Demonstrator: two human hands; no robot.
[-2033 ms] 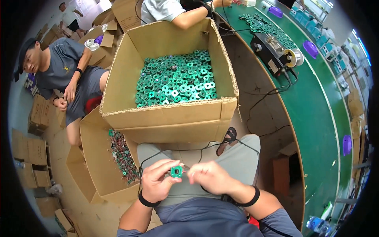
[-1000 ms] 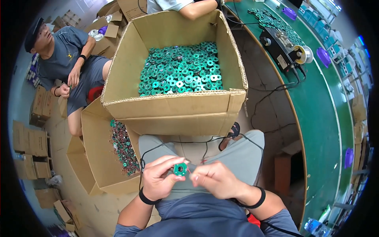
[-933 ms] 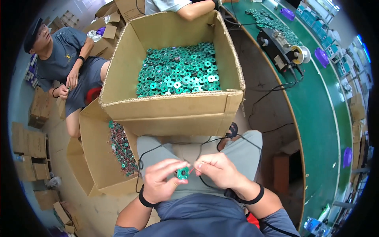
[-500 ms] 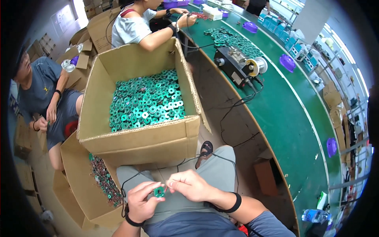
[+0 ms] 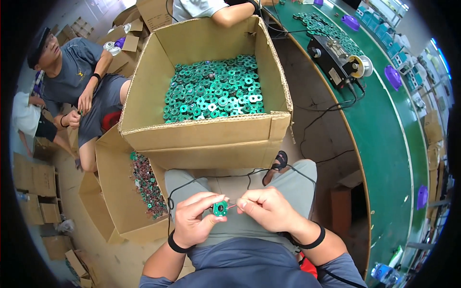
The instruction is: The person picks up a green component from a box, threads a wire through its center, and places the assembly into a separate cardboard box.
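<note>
A small round green circuit board (image 5: 216,211) with a dark centre hole is pinched between the thumb and fingers of my left hand (image 5: 194,221), above my lap. Thin reddish wire (image 5: 232,206) runs from the board's right side to the closed thumb and forefinger of my right hand (image 5: 269,209). Its far end is hidden in those fingers. In front of my knees a large open cardboard box (image 5: 206,137) contains many similar green ring-shaped boards (image 5: 213,91).
At the lower left, another cardboard box (image 5: 117,201) holds boards and reddish wires (image 5: 146,187). A green-topped bench (image 5: 379,158) along the right carries a black machine with a spool (image 5: 333,60). Black cable (image 5: 192,182) crosses my legs. A seated co-worker (image 5: 79,72) is at the left.
The whole view has shifted, so boxes and bench appear farther right and higher. My right fingertips are farther from the board, and more wire shows between my hands.
</note>
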